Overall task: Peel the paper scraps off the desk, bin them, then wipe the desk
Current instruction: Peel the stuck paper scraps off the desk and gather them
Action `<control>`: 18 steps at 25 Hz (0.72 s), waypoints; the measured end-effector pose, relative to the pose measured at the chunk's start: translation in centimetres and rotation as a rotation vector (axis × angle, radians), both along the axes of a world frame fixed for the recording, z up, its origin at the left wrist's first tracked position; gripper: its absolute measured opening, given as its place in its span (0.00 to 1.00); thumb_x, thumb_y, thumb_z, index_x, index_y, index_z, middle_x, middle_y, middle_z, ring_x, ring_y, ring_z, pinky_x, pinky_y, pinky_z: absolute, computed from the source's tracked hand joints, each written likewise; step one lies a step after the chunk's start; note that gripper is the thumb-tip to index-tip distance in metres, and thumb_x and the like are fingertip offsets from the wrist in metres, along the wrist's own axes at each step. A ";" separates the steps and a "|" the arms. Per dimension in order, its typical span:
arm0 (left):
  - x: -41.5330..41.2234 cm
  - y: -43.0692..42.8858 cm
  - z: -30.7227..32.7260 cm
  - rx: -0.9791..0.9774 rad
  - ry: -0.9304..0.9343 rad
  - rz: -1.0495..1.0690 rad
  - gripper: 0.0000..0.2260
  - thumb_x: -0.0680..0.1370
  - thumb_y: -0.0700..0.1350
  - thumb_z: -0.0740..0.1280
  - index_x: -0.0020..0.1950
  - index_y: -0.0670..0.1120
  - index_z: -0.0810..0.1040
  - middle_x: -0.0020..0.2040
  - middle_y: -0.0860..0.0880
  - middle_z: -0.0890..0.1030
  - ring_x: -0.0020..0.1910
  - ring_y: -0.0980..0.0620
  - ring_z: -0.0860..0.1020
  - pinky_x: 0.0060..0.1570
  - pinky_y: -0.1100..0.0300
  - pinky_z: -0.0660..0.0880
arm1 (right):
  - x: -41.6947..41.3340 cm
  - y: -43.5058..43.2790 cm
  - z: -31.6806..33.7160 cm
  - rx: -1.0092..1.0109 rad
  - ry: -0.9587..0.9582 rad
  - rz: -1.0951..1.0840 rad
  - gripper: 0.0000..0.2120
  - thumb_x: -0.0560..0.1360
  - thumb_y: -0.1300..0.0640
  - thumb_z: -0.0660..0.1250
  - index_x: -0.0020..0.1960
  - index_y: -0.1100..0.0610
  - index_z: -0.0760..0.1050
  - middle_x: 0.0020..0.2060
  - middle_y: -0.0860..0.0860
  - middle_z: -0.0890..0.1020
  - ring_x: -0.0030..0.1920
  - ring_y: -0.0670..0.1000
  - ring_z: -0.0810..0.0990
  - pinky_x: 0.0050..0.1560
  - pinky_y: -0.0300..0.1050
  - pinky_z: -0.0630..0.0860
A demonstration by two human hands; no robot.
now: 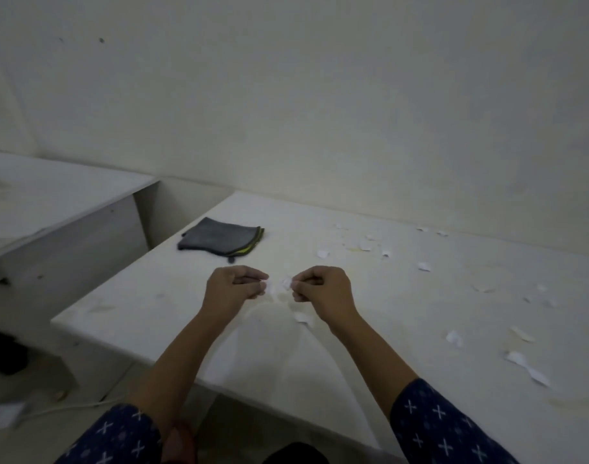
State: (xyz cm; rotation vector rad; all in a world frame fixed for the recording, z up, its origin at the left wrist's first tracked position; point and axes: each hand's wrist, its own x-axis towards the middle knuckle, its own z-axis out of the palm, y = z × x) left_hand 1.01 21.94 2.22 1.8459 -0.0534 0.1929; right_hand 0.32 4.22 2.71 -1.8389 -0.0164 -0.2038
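Note:
My left hand (234, 285) and my right hand (323, 285) hover close together over the middle of the white desk (172, 296), fingers curled. Each pinches a small white paper scrap: one (269, 288) at the left fingertips, another (286, 283) at the right fingertips. Several more white scraps lie stuck across the desk's right half, such as one (322, 253) behind my hands, one (454, 338) and a long one (527, 366) near the right front. A folded grey cloth (219, 241) with a yellow-green edge rests at the desk's far left corner.
A second white desk (52, 209) stands to the left, a gap between them. A wall (320, 112) runs right behind both. On the floor at left lie a dark object (5, 353), a white cable (69, 408) and a white sheet (2, 415).

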 end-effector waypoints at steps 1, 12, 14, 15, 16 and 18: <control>-0.3 1.5 -0.2 0.018 0.007 0.029 0.08 0.69 0.34 0.72 0.42 0.46 0.84 0.33 0.48 0.84 0.32 0.55 0.81 0.37 0.68 0.78 | 0.1 1.6 -0.3 -0.020 0.008 0.031 0.02 0.69 0.69 0.70 0.39 0.64 0.81 0.30 0.58 0.82 0.30 0.51 0.81 0.38 0.42 0.81; 1.1 8.1 -2.3 0.450 -0.047 0.085 0.07 0.72 0.38 0.70 0.49 0.44 0.84 0.46 0.46 0.84 0.39 0.58 0.77 0.45 0.70 0.71 | 1.5 10.6 -3.1 -0.282 -0.029 0.080 0.04 0.70 0.63 0.70 0.41 0.62 0.84 0.39 0.56 0.85 0.40 0.49 0.79 0.43 0.36 0.74; 1.4 8.0 -2.8 0.501 -0.045 0.085 0.08 0.72 0.38 0.69 0.49 0.44 0.83 0.50 0.45 0.83 0.43 0.55 0.77 0.49 0.66 0.70 | 1.6 10.5 -3.2 -0.325 -0.030 0.084 0.04 0.70 0.61 0.71 0.41 0.60 0.84 0.40 0.56 0.85 0.40 0.49 0.80 0.44 0.36 0.73; 1.4 7.9 -3.0 0.519 -0.040 0.095 0.08 0.72 0.38 0.69 0.49 0.45 0.83 0.52 0.46 0.82 0.46 0.54 0.76 0.50 0.64 0.70 | 1.6 10.1 -3.1 -0.333 -0.036 0.079 0.05 0.70 0.60 0.71 0.42 0.60 0.84 0.40 0.55 0.85 0.40 0.48 0.80 0.43 0.34 0.73; 1.6 7.8 -3.1 0.540 -0.043 0.110 0.09 0.71 0.39 0.69 0.50 0.45 0.83 0.54 0.46 0.81 0.49 0.52 0.76 0.52 0.63 0.69 | 1.6 9.5 -3.0 -0.323 -0.044 0.063 0.05 0.70 0.59 0.71 0.43 0.60 0.84 0.40 0.55 0.85 0.40 0.47 0.80 0.42 0.31 0.72; 2.0 7.4 -3.2 0.610 -0.086 0.141 0.09 0.70 0.40 0.70 0.50 0.46 0.82 0.56 0.46 0.80 0.55 0.48 0.75 0.55 0.59 0.67 | 1.8 7.5 -2.3 -0.277 -0.049 0.016 0.05 0.70 0.61 0.71 0.43 0.61 0.84 0.38 0.54 0.85 0.36 0.45 0.78 0.38 0.24 0.69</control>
